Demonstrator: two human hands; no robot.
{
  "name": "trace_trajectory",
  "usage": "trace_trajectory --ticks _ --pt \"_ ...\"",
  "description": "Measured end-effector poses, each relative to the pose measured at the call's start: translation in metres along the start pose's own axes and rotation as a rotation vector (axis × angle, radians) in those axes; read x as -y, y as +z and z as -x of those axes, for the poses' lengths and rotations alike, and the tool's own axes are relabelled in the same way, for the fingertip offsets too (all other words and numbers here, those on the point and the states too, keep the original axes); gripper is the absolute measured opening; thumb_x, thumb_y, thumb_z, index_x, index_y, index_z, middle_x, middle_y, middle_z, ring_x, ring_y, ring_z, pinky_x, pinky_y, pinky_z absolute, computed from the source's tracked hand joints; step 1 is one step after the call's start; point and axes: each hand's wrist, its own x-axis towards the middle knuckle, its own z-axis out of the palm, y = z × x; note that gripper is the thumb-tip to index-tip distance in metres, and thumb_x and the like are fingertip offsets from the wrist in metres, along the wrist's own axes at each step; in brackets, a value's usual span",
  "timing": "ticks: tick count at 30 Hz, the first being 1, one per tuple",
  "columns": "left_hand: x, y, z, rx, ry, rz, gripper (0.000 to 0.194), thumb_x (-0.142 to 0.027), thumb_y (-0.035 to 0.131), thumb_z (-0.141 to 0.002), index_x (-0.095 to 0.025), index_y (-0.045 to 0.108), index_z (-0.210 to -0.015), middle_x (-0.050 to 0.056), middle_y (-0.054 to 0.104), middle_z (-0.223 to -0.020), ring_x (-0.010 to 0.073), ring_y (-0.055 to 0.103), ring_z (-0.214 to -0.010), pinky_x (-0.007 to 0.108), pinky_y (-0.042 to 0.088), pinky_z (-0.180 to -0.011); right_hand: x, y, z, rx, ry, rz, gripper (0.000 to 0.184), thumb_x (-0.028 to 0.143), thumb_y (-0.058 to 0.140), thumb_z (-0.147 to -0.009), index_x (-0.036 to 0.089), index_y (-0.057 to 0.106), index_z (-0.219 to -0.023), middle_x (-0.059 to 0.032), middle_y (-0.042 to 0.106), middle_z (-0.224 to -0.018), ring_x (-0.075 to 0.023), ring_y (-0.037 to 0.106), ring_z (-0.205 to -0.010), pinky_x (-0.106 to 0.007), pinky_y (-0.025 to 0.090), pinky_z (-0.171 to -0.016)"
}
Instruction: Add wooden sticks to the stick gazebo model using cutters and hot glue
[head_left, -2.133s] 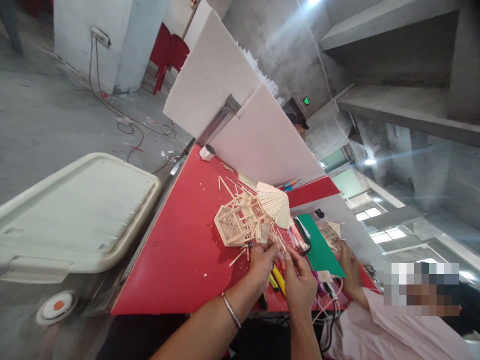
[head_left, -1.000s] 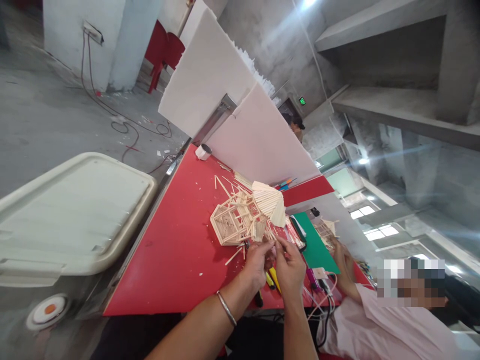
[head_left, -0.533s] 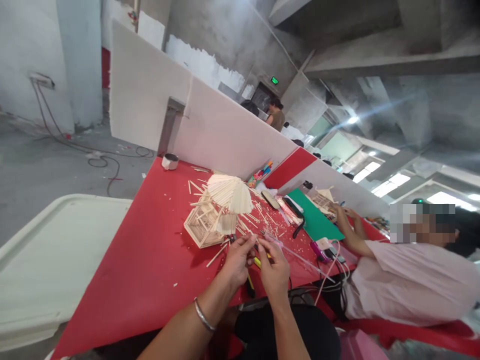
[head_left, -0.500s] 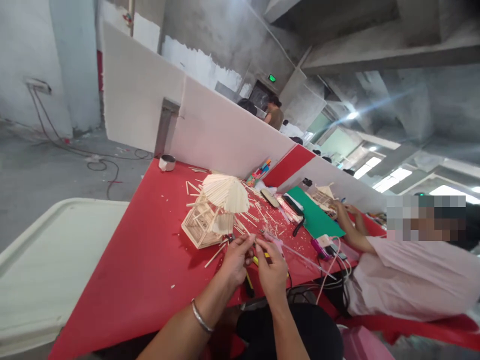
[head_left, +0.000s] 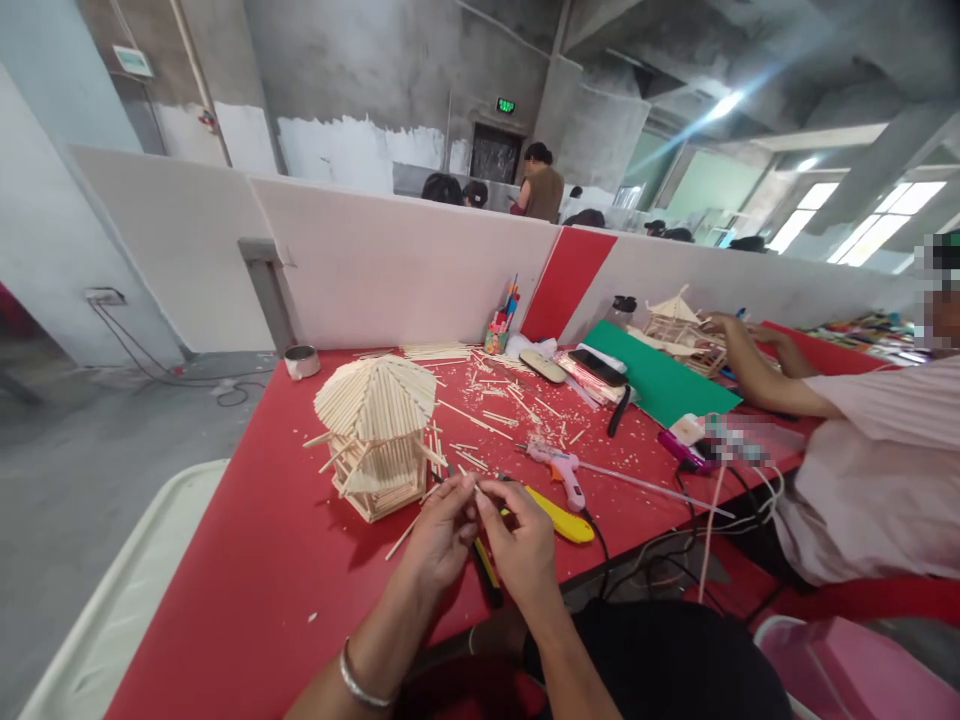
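Observation:
My left hand [head_left: 448, 532] and my right hand [head_left: 519, 535] meet fingertip to fingertip over the table's front part, both pinched closed. A tiny pale bit shows between the fingertips, too small to name. Just beyond my left hand stands a small pavilion [head_left: 375, 400] of pale wooden sticks with a peaked roof. Partly behind my right hand lies a yellow-handled tool [head_left: 564, 518]. Under my hands, a black and yellow handle [head_left: 486, 572] lies on the table. Farther back rests a pink glue gun [head_left: 564, 475] with a long clear glue stick in it.
Loose sticks [head_left: 491, 418] and scraps litter the red table [head_left: 247, 560]. Behind them are a pen cup [head_left: 496, 335], a phone [head_left: 598, 366] and a green sheet [head_left: 660, 380]. A tape roll [head_left: 301, 362] sits at the far left corner. A co-worker's arm [head_left: 780, 375] reaches over another stick model.
The camera view has levelled and turned, so the pavilion and table appear shifted left. My hands stay pinched together in front of the pavilion.

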Motion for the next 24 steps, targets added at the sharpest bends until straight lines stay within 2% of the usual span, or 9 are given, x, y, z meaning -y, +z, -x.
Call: trace_trajectory --ticks 11,24 --pt "-0.0004 0.0031 0.0003 -0.054 0.035 -0.025 0.033 -0.026 0.086 -0.050 -0.013 0.060 -0.065 -0.007 0.050 -0.049 0.0017 0.042 -0.042 0.011 0.024 -0.035 -0.0079 0.0020 0.0005 0.021 0.044 -0.069 0.022 0.033 0.049 -0.088 0.022 0.067 -0.094 -0.0042 0.068 -0.087 -0.0146 0.063 -0.076 -0.023 0.050 -0.063" --pt "0.0026 -0.0011 -0.0013 -0.060 0.037 -0.039 0.033 -0.023 0.086 -0.050 -0.013 0.063 -0.072 -0.006 0.055 -0.054 0.0014 0.043 -0.043 0.011 0.026 -0.035 -0.0065 0.0046 0.0014 0.029 0.099 -0.113 0.024 0.034 0.049 -0.088 0.022 0.069 -0.096 -0.0037 0.070 -0.086 -0.0152 0.065 -0.073 -0.023 0.051 -0.061"
